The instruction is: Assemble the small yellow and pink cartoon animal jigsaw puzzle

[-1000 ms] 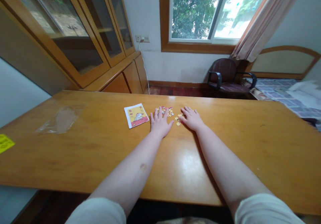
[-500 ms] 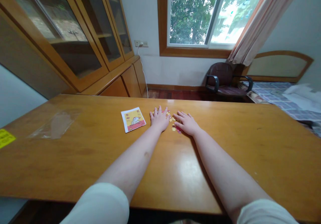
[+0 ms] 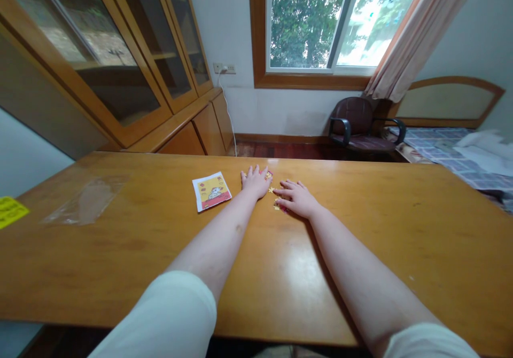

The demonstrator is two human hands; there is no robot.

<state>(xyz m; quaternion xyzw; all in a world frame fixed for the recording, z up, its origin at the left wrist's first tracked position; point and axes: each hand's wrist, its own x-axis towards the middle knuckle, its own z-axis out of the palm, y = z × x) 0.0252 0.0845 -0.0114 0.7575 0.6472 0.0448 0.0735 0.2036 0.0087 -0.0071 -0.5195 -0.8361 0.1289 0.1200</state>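
Note:
Small yellow and red jigsaw puzzle pieces [image 3: 277,207] lie on the wooden table, partly hidden beneath both hands. My left hand [image 3: 256,183] rests palm down with fingers spread over some of them, a few showing past its fingertips. Palm down as well, my right hand [image 3: 298,199] has its fingers stretched to the left across other pieces. Between the hands is a narrow gap with a few pieces in it. To the left of my left hand lies a square picture card [image 3: 211,191] with a yellow and red print and a white border.
A clear plastic bag [image 3: 86,200] lies on the table's left side, and a yellow label [image 3: 12,212] is at its left edge. Beyond the table [image 3: 256,272] stand a glass-door cabinet [image 3: 188,109], an armchair [image 3: 356,123] and a bed [image 3: 441,144].
My left hand has slid slightly away from me over the pieces, and the gap between the hands looks a little different. My right hand has barely moved, its fingers still spread.

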